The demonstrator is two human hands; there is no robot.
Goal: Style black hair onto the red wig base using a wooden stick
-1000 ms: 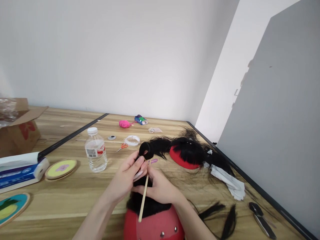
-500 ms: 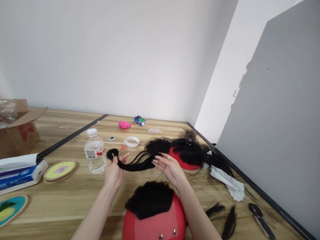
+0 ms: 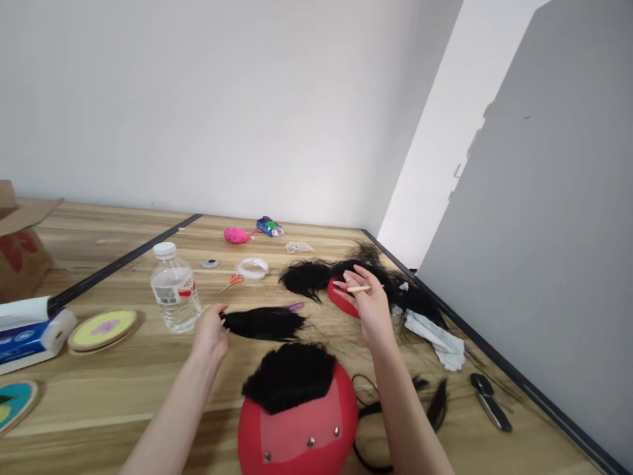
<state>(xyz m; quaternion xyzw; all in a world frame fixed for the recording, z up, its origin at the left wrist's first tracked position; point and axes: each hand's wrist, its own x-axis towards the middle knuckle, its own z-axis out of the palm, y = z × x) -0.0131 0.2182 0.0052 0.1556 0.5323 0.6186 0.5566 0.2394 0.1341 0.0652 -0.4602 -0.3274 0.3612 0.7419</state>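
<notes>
My left hand (image 3: 210,333) is closed on one end of a lock of black hair (image 3: 267,323), which stretches to the right along the table. Between the fingers of my right hand (image 3: 368,300) is a thin, pale wooden stick (image 3: 360,288) with a fine dark tip; what kind of tool it is I cannot make out. That hand is above a second red form (image 3: 341,297) partly covered by long black hair (image 3: 306,277). Nearest to me sits a red head form (image 3: 299,435), with a short black hairpiece (image 3: 291,376) on top and a pinned, clear-looking patch (image 3: 301,425).
Left of the hair stand a water bottle (image 3: 175,290) and embroidery hoops (image 3: 103,328). Orange-handled scissors (image 3: 235,280), a roll of clear tape (image 3: 252,268) and pink yarn (image 3: 236,235) lie behind. On the right are a white cloth (image 3: 438,338) and a black-handled tool (image 3: 489,402).
My right hand has left the lock of hair, moved up and right, and now holds the stick. The lock has lowered towards the table, one end still in my left hand. The view has shifted slightly.
</notes>
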